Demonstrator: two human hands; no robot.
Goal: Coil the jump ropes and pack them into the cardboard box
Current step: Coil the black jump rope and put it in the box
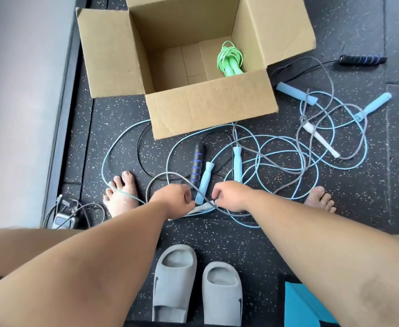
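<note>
Gray jump rope (202, 196): thin, smooth cord, held low over the floor between both hands. The left grip (173, 197) is closed, fingers curled round the cord beside a whitish piece, partly covered and hard to identify. The right grip (232, 195) pinches the same cord just beside it. The cord trails right to a slim white handle (321, 140), knotted among light blue jump ropes (237, 165) with smooth tubular handles. A black jump rope (197, 165) with ribbed, blue-ringed foam handles lies in the same tangle; where each cord runs cannot be traced. The cardboard box (210, 107), plain corrugated brown, stands open just beyond, flaps spread, its far side cut off by the frame. A green jump rope (230, 59) lies coiled in its right corner. Floor (349, 27): black rubber tiles with pale speckles. Bare feet (122, 195) flank the tangle. Matte gray slides (174, 279) sit nearest the camera. A small device with cables (66, 219) lies by the pale wall (21, 90) at left; a teal object (300, 305) is cropped at lower right.
</note>
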